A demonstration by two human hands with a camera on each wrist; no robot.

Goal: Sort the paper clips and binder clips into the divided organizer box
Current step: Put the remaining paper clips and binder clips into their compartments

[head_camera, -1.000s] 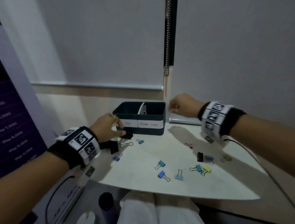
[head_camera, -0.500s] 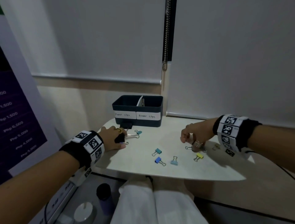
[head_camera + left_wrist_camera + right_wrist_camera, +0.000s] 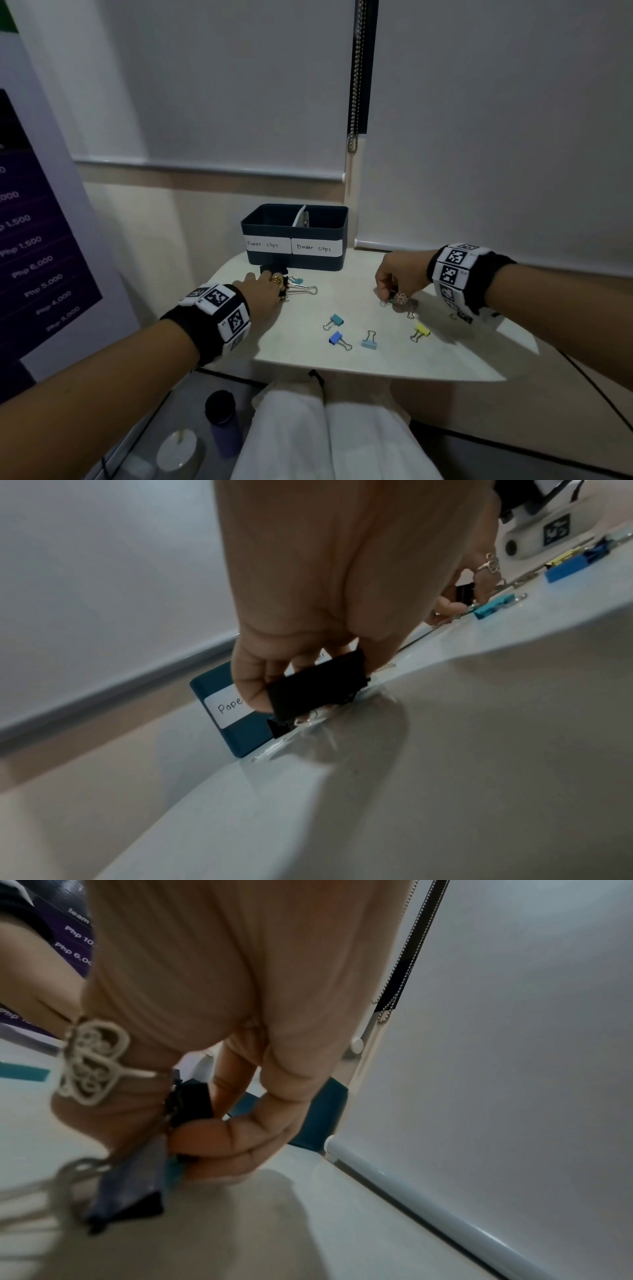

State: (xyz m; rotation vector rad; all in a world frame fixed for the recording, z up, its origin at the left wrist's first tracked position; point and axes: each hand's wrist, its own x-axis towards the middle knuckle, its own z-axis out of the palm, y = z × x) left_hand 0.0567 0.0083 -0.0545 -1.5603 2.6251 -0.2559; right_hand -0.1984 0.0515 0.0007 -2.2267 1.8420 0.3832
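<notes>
The dark teal divided organizer box point(image 3: 294, 236) stands at the back of the white table point(image 3: 462, 356), labelled "Paper clips" on the left and "Binder clips" on the right. Just in front of it my left hand point(image 3: 270, 286) grips a large black binder clip point(image 3: 316, 685) low on the table. My right hand point(image 3: 394, 291) is down on the table's right side, pinching a small black binder clip point(image 3: 192, 1104), with a grey-blue clip point(image 3: 137, 1183) under its fingers. Teal point(image 3: 334, 320), blue point(image 3: 337, 339), light blue point(image 3: 369, 342) and yellow point(image 3: 421, 331) binder clips lie loose between the hands.
A purple banner point(image 3: 34, 257) stands close on the left. A blind chain point(image 3: 354, 85) hangs behind the box. Below the table's near edge are my white-clad lap point(image 3: 325, 438) and a dark bottle point(image 3: 222, 421) on the floor.
My right hand came down from beside the box to the clips on the table's right and took hold of a small black one. My left hand stayed by the box front.
</notes>
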